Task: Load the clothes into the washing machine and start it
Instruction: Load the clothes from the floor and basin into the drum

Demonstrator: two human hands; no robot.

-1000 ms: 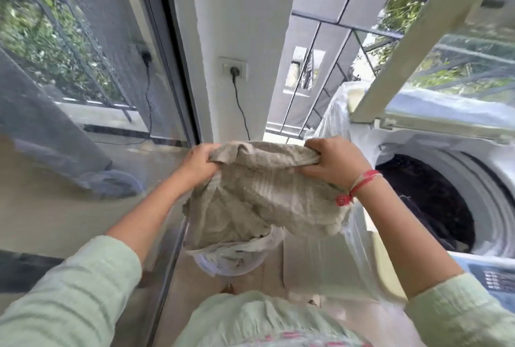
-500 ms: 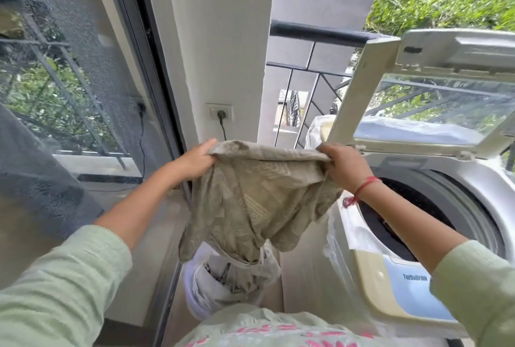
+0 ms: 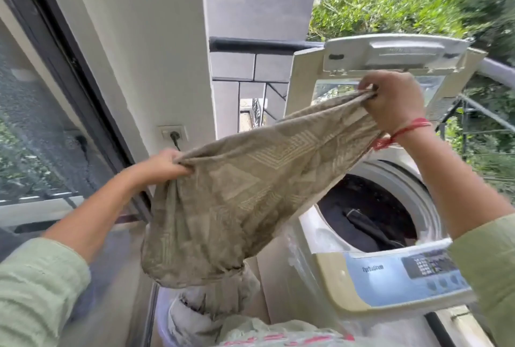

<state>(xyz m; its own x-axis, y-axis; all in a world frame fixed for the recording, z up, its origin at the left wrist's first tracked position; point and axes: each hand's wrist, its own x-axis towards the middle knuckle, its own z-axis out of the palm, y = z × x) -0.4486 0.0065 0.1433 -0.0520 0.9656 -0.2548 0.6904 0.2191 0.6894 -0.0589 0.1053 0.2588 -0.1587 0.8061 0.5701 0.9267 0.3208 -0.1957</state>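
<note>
Gripping the patterned cloth (image 3: 250, 193), left hand (image 3: 164, 165) and right hand (image 3: 395, 98) stretch it; dark clothes (image 3: 367, 224) lie inside the washing machine (image 3: 376, 268).

The balcony floor (image 3: 260, 291) lies well below the left hand (image 3: 164, 165) and the right hand (image 3: 395, 98). A washing machine (image 3: 362, 271) stands on it beneath the right hand. Just beside the machine, under the space between the hands, sits a pale tub (image 3: 161, 321) heaped with clothes (image 3: 200, 310).

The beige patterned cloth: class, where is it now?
Head view, centre: the beige patterned cloth hangs stretched between the left hand and the right hand, mostly left of the white washing machine.
</note>
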